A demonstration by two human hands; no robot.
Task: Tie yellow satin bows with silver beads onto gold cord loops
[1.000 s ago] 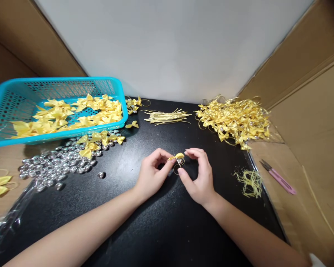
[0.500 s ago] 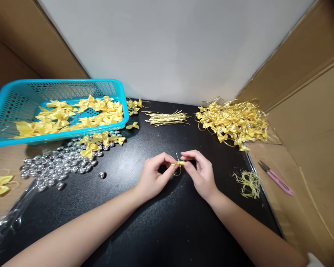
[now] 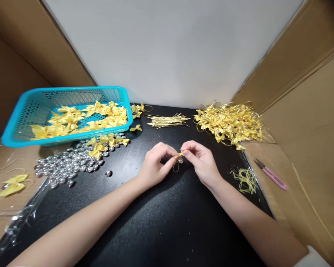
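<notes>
Both hands meet above the middle of the black table (image 3: 167,222), pinching one small yellow ribbon bow (image 3: 180,154). My left hand (image 3: 157,163) grips its left end between thumb and forefinger. My right hand (image 3: 202,161) has thumb and fingers closed on its right end. Beneath the bow hang a silver bell-like bead (image 3: 180,161) and a loop of thin gold cord (image 3: 176,167). Fingertips cover much of the bow, so its knot is hidden.
At the left, a turquoise basket (image 3: 9,133) holds yellow bows, with silver beads (image 3: 69,163) spread before it. Cut gold cords (image 3: 168,120) lie at the back. A heap of finished-looking bows (image 3: 229,124), cord scraps (image 3: 246,180) and pink-handled snips (image 3: 271,175) are at right.
The hands have risen slightly in view, still together on the bow. The silver bead now shows below it, and the thin upright end seen above the fingers is out of sight. The view has shifted a little.
</notes>
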